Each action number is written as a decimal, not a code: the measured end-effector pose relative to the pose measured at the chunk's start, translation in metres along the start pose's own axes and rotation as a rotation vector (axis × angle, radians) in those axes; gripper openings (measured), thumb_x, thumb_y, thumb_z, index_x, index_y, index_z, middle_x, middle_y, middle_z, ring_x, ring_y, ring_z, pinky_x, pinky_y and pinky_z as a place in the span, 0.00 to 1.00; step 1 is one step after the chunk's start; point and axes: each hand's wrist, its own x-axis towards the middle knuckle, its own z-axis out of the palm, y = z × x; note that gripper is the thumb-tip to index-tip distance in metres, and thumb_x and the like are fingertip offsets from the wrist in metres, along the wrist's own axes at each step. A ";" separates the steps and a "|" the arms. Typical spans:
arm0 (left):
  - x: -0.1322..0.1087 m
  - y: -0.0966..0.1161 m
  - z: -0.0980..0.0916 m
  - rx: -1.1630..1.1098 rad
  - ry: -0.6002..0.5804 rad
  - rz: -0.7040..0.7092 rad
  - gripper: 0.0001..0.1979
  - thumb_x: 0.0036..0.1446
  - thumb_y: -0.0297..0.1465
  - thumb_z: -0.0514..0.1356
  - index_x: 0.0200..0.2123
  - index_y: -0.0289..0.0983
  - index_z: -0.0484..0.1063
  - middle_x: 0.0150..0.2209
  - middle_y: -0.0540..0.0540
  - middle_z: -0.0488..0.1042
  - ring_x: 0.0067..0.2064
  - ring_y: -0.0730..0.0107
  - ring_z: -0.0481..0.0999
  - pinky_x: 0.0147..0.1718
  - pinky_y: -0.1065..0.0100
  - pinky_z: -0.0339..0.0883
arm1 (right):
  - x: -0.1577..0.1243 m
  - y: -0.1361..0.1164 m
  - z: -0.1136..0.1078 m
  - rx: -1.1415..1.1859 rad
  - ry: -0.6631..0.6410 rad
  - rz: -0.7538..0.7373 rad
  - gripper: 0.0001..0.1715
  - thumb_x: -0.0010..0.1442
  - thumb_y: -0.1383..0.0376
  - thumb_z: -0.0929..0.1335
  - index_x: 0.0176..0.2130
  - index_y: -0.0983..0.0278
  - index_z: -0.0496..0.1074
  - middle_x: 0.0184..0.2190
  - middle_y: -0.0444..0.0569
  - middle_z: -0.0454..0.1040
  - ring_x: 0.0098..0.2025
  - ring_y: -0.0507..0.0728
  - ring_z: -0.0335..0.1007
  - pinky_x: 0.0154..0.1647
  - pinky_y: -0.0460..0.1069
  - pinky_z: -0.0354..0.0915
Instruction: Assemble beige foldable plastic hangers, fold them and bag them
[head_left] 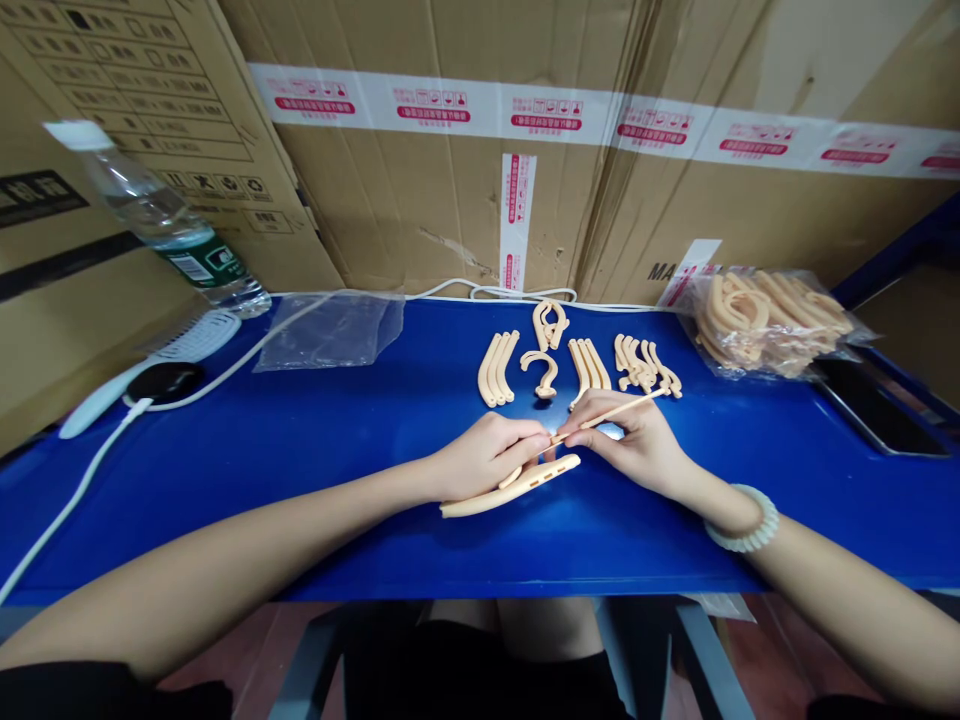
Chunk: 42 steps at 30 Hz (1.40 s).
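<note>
My left hand (487,455) is closed around a curved beige plastic hanger arm (551,474) with slots along its edge. In my right hand (630,440), thumb and fingers pinch a long thin beige plastic bar (624,408) that slants up to the right. The bar's lower end meets the left fingertips, and the fingers partly hide where the pieces come together. Just beyond the hands lie a beige hook (543,374), a looped hook-like piece (550,326), curved bars (498,368), more bars (588,366) and small wavy pieces (646,364).
A clear bag of beige parts (772,318) lies at right, near a dark phone (881,408). At left are a water bottle (184,235), a hairbrush (195,338), a black puck with a white cable (165,381) and a flat plastic bag (330,332). Cardboard (450,190) walls the back.
</note>
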 end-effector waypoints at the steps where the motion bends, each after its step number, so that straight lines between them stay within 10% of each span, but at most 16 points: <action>1: 0.000 0.000 0.000 0.011 0.000 -0.001 0.18 0.69 0.35 0.48 0.30 0.35 0.72 0.24 0.51 0.72 0.27 0.72 0.68 0.29 0.71 0.59 | -0.001 0.001 0.000 -0.019 -0.002 -0.024 0.06 0.64 0.63 0.71 0.37 0.60 0.80 0.32 0.49 0.79 0.36 0.56 0.75 0.38 0.52 0.71; 23: 0.005 -0.004 0.001 0.050 -0.002 0.026 0.17 0.68 0.33 0.49 0.27 0.35 0.66 0.23 0.53 0.67 0.27 0.74 0.65 0.31 0.71 0.57 | -0.004 0.004 -0.002 -0.147 -0.057 -0.263 0.12 0.64 0.77 0.65 0.39 0.63 0.76 0.35 0.50 0.77 0.37 0.55 0.73 0.38 0.51 0.69; 33: 0.006 -0.006 0.001 -0.061 -0.032 0.011 0.19 0.69 0.37 0.48 0.28 0.35 0.70 0.22 0.50 0.70 0.24 0.74 0.68 0.27 0.72 0.60 | -0.005 -0.005 -0.006 -0.244 -0.097 -0.403 0.13 0.71 0.69 0.61 0.43 0.65 0.75 0.37 0.53 0.77 0.39 0.57 0.72 0.38 0.54 0.69; 37: 0.009 -0.013 0.004 -0.407 -0.065 -0.092 0.22 0.68 0.46 0.51 0.31 0.35 0.69 0.22 0.49 0.72 0.19 0.75 0.69 0.21 0.73 0.62 | 0.003 -0.013 -0.032 -0.316 0.135 -0.369 0.11 0.69 0.70 0.63 0.43 0.61 0.75 0.35 0.51 0.77 0.39 0.58 0.74 0.41 0.54 0.70; 42: 0.015 -0.020 0.005 -0.765 -0.025 -0.125 0.20 0.60 0.46 0.62 0.38 0.32 0.71 0.28 0.41 0.78 0.25 0.67 0.78 0.25 0.70 0.71 | 0.007 0.011 -0.090 -0.454 0.385 0.035 0.10 0.68 0.63 0.64 0.45 0.62 0.73 0.40 0.53 0.77 0.36 0.58 0.75 0.37 0.53 0.72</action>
